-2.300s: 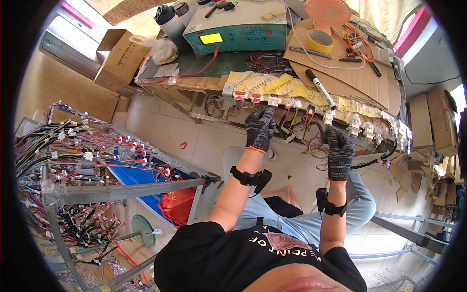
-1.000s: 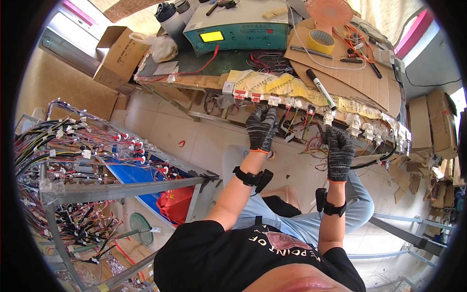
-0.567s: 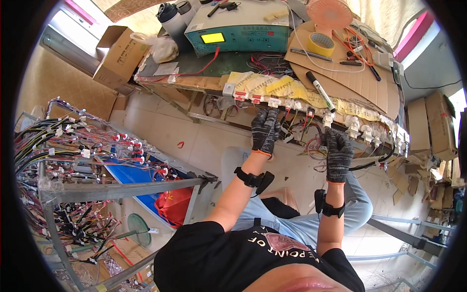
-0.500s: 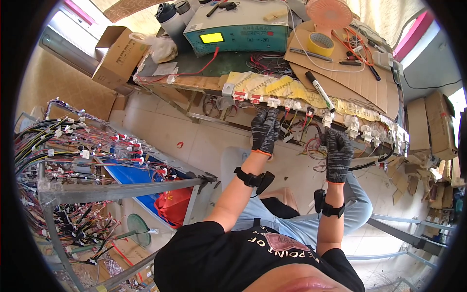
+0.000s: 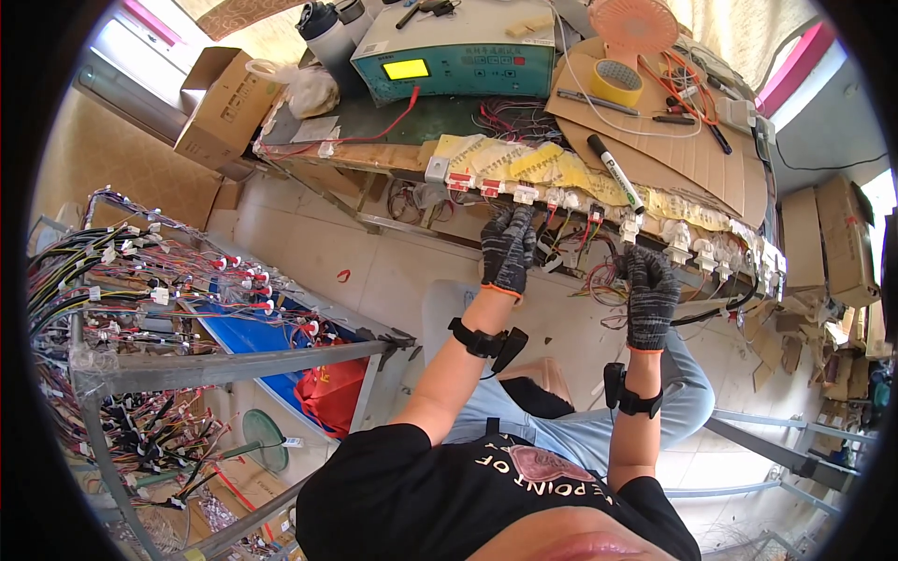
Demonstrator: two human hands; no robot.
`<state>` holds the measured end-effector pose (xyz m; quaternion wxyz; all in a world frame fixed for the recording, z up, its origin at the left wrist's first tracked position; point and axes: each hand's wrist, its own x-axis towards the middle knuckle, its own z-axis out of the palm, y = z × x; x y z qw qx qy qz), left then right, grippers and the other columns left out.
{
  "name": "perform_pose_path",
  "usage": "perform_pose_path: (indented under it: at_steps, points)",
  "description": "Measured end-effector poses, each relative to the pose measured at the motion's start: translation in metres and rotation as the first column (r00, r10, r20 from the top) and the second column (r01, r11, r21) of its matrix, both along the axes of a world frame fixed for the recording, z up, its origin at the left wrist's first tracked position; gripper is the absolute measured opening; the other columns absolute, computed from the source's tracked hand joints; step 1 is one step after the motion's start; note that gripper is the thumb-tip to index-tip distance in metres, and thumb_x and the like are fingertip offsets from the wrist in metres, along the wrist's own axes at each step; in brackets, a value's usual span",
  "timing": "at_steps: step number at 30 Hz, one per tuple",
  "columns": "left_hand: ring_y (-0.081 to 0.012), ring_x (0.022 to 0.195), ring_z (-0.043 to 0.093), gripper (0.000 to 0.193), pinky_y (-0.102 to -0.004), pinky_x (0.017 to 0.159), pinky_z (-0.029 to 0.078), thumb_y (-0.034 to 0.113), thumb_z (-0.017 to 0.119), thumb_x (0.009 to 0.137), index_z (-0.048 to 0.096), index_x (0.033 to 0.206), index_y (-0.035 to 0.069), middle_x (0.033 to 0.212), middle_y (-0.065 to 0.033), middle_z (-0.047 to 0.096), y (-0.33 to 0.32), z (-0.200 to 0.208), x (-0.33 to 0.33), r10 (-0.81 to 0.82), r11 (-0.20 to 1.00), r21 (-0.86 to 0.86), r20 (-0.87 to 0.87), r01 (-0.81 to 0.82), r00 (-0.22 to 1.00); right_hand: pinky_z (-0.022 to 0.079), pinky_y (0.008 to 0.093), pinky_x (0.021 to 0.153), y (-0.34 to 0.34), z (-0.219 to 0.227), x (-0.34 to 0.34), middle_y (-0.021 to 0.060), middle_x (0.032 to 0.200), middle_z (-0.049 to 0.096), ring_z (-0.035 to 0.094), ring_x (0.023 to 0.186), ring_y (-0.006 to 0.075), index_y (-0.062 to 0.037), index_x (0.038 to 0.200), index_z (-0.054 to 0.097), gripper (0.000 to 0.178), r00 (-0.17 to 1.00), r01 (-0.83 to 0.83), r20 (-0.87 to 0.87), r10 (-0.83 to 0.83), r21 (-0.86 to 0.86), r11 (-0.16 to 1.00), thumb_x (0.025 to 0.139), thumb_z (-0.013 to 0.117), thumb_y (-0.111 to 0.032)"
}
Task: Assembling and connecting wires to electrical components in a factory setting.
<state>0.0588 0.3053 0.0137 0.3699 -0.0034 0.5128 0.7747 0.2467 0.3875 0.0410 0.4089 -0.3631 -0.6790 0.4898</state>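
Observation:
Both my hands wear dark grey knitted gloves with orange cuffs. My left hand (image 5: 508, 248) is closed just below a white connector (image 5: 525, 194) on the bench's front edge; its fingertips point up at it. Further right, my right hand (image 5: 650, 297) is closed with bent fingers beneath another white connector (image 5: 630, 226). Whatever either hand pinches is hidden by the fingers. Between the hands, thin coloured wires (image 5: 599, 280) hang from a row of sockets. Red-and-white connectors (image 5: 459, 183) sit left of my left hand.
A teal tester (image 5: 454, 70) with a lit yellow screen stands on the bench. A black-and-white marker (image 5: 615, 174) lies over yellow taped paper (image 5: 524, 164). Yellow tape (image 5: 617, 82) rests on cardboard (image 5: 673, 159). At left, a metal rack (image 5: 234, 366) stands beside bundled wire harnesses (image 5: 103, 252).
My left hand's fingers have shifted very slightly below the connector. My right hand stays in the same place.

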Motion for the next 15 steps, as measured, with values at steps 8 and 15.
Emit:
perform_pose_path:
  at_steps: [8, 15]
  points:
    - [-0.0064, 0.033, 0.032, 0.014, -0.0221, 0.031, 0.021, 0.016, 0.055, 0.087, 0.058, 0.075, 0.010, 0.048, 0.0031, 0.043, -0.0019, 0.0018, -0.0017, -0.018, 1.000, -0.016, -0.029, 0.018, 0.999, 0.046, 0.0248, 0.067, 0.0016, -0.0060, -0.0004, 0.0072, 0.081, 0.059, 0.056, 0.071, 0.0130, 0.0039, 0.092, 0.060, 0.011, 0.999, 0.030, 0.030, -0.030, -0.004, 1.000, 0.083, 0.054, 0.002]
    - [-0.0048, 0.034, 0.030, 0.020, -0.0220, 0.032, 0.021, 0.024, 0.057, 0.086, 0.055, 0.070, 0.012, 0.047, 0.0052, 0.041, -0.0073, 0.0018, 0.0001, -0.007, 1.000, -0.023, -0.083, 0.005, 0.997, 0.045, 0.0250, 0.065, -0.0048, 0.0014, -0.0061, 0.0070, 0.079, 0.059, 0.055, 0.070, 0.0126, 0.0040, 0.091, 0.061, 0.010, 0.999, 0.026, 0.042, -0.026, 0.003, 1.000, 0.084, 0.054, 0.002]
